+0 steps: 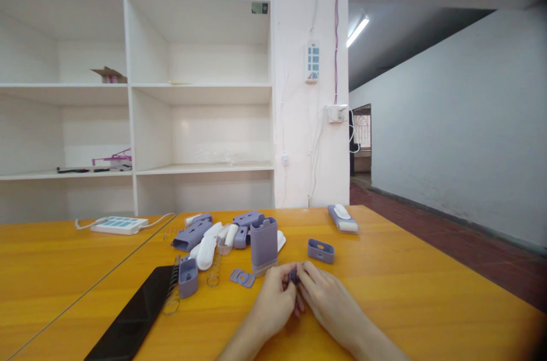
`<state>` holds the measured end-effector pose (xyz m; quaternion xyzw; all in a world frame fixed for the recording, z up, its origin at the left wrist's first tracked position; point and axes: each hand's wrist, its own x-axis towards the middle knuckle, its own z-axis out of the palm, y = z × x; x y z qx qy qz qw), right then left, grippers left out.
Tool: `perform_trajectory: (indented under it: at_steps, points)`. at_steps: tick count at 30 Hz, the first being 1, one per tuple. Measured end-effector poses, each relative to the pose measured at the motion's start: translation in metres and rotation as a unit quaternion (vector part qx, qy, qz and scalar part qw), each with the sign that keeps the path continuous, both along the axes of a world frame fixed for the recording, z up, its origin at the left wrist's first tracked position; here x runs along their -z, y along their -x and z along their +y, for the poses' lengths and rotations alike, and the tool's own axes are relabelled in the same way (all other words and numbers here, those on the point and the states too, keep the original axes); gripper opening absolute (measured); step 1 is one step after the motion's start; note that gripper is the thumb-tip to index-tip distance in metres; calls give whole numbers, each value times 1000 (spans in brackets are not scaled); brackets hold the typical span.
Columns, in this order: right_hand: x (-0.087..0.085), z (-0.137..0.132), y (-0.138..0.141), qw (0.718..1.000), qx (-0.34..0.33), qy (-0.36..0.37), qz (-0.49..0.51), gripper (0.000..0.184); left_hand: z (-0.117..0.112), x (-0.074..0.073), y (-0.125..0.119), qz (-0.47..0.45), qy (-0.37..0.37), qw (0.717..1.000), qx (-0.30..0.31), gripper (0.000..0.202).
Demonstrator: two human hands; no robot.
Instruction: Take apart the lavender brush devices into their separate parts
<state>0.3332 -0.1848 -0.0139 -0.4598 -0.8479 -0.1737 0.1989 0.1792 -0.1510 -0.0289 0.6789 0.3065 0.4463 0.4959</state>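
Observation:
My left hand [277, 295] and my right hand [322, 292] meet over the table's front, fingers closed together on a small dark purple plastic part [294, 276]. Most of that part is hidden by the fingers. Just behind my left hand a tall purple housing [264, 244] stands upright. A flat purple piece with ring shapes [243, 278] lies to its left. Beyond my right hand rests a short, hollow purple cap [321, 251], apart from both hands.
Purple housings [194, 234], white oval pieces [207, 251] and metal springs [214, 275] lie in a cluster on the left. Near them are a purple cup-shaped part [188, 278], a black flat slab [137, 312] and a power strip [119, 225]. One purple-and-white unit [343, 220] sits far right.

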Motion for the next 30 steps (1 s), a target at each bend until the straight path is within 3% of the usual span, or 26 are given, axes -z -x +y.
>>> perform_trajectory:
  at_steps: [9, 14, 21, 26, 30]
  points:
    - [-4, -3, 1, 996, 10, 50, 78, 32, 1, 8, 1, 12, -30, 999, -16, 41]
    - [-5, -6, -1, 991, 8, 61, 120, 34, 0, 10, 4, 33, -63, 996, -56, 42]
    - [-7, -5, -1, 977, -17, 79, 197, 33, -2, 5, 6, 44, -68, 995, -52, 43]
    - [0, 1, -4, 986, -22, 59, 151, 32, -4, -4, 4, 44, -72, 995, -49, 36]
    - [8, 8, -6, 997, -8, -3, 74, 41, -4, -8, 4, 45, -69, 996, -37, 37]
